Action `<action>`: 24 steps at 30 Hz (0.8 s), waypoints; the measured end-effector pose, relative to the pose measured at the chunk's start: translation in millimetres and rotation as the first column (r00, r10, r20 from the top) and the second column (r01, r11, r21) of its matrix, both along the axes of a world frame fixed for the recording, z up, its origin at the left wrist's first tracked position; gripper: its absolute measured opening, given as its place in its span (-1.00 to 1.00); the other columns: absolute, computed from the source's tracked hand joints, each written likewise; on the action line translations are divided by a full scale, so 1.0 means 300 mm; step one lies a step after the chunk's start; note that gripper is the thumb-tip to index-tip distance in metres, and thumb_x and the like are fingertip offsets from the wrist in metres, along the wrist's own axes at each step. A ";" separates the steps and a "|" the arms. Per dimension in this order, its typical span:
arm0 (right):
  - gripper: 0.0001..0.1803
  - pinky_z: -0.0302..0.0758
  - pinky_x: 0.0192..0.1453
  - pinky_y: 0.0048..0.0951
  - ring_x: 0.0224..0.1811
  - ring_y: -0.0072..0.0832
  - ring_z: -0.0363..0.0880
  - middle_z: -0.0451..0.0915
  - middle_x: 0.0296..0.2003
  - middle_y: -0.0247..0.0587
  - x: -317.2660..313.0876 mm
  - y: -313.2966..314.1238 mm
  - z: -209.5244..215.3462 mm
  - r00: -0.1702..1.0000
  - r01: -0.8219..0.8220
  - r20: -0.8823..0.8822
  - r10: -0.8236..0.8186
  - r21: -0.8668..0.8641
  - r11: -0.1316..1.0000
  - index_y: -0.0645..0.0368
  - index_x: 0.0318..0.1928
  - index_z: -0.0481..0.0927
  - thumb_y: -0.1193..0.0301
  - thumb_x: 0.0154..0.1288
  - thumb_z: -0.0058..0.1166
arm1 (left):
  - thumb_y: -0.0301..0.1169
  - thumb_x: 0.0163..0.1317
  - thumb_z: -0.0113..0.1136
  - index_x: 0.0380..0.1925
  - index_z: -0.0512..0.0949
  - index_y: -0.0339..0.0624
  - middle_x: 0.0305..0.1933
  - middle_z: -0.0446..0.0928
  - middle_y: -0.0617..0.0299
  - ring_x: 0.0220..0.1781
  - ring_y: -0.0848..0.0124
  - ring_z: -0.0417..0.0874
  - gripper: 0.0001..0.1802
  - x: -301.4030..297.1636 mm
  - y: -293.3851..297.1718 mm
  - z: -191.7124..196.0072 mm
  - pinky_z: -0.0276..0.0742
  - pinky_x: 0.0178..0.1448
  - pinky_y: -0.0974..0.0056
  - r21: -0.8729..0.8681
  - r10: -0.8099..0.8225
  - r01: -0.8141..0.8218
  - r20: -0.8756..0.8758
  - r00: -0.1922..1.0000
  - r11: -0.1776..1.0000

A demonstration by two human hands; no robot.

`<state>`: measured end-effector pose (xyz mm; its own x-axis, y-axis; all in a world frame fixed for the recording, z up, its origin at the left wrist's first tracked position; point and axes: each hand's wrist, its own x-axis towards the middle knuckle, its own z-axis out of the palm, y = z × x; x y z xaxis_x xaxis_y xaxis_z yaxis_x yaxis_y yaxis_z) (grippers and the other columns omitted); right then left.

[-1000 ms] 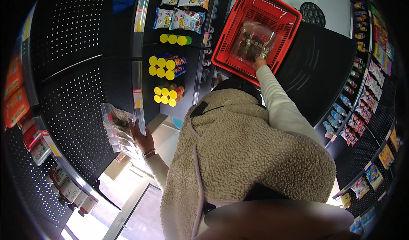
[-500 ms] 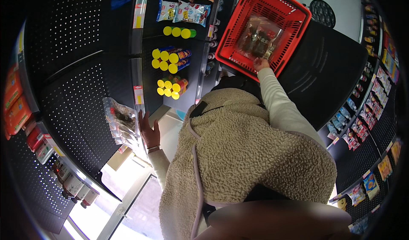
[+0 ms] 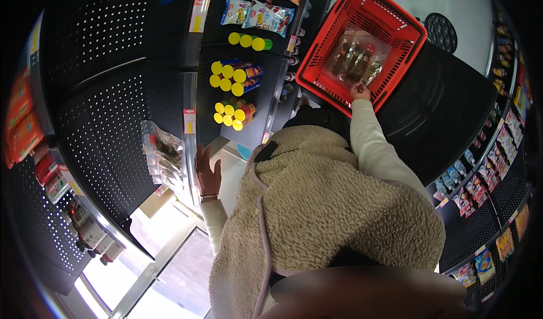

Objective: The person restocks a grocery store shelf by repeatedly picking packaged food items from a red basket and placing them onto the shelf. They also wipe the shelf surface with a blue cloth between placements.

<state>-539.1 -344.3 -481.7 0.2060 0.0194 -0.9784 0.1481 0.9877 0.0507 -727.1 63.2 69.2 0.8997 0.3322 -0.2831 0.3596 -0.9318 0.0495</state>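
Observation:
My right hand [image 3: 360, 91] reaches into a red plastic shopping basket [image 3: 315, 81], its fingers closed at the near edge of a clear plastic packet [image 3: 349, 56]. Dark pieces and a bit of red show through the film of the packet, which lies in the basket. On the left, my left hand [image 3: 208, 172] is empty, fingers apart, beside the front edge of a black shelf. Several clear packets [image 3: 163, 152] stand in a row on that shelf, just left of this hand.
Yellow-lidded cans [image 3: 235, 80] and snack bags [image 3: 267, 17] fill the shelf ahead. The basket is beside a black surface [image 3: 432, 101]. Racks of small packets [image 3: 487, 186] curve along the right. Bottles [image 3: 93, 234] stand on a lower left shelf.
The whole view has shifted slightly, so shelves and basket appear a little further right. My right hand stays at the packet's edge; my left hand stays open by the shelf.

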 end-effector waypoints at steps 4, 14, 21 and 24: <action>-0.83 0.55 -0.39 -0.36 -0.44 -0.34 0.57 0.59 -0.46 -0.18 0.008 -0.017 -0.014 0.985 -0.090 0.151 0.084 0.031 0.995 0.25 -0.22 0.56 0.44 0.44 -0.06 | -0.46 0.18 0.32 0.24 0.43 -0.21 0.44 0.31 -0.02 0.42 -0.03 0.36 -0.41 -0.018 0.003 -0.010 0.30 0.45 0.00 -0.020 -0.015 0.015 0.018 1.000 1.000; -0.65 0.49 -0.34 -0.42 -0.40 -0.46 0.45 0.52 -0.33 -0.30 0.262 -0.033 0.393 0.495 -0.752 0.004 0.869 -0.499 0.430 0.16 0.06 0.60 0.32 0.42 -0.15 | -0.42 0.12 0.37 0.20 0.48 -0.14 0.38 0.40 -0.01 0.39 -0.01 0.41 -0.41 -0.057 0.030 -0.084 0.34 0.44 0.02 -0.084 0.008 0.004 0.136 0.991 0.996; -0.85 0.26 -0.47 -0.56 -0.52 -0.67 0.36 0.51 -0.47 -0.41 0.431 0.151 0.987 0.109 -0.396 -0.097 0.989 -0.917 -0.046 0.21 -0.19 0.60 0.41 0.41 0.01 | -0.42 0.18 0.35 0.24 0.45 -0.16 0.35 0.42 -0.02 0.34 0.03 0.48 -0.41 0.047 0.030 -0.132 0.41 0.40 0.08 -0.497 0.203 -0.046 0.266 0.942 0.867; -0.86 0.26 -0.48 -0.63 -0.58 -0.70 0.34 0.42 -0.57 -0.46 0.370 0.333 1.315 -0.156 -0.217 -0.024 0.987 -0.974 -0.058 0.19 -0.25 0.55 0.42 0.47 -0.01 | -0.27 0.33 0.28 0.29 0.40 -0.19 0.34 0.43 0.00 0.30 0.12 0.53 -0.43 0.147 -0.004 -0.157 0.42 0.40 0.15 -0.765 0.336 -0.041 0.233 0.912 0.642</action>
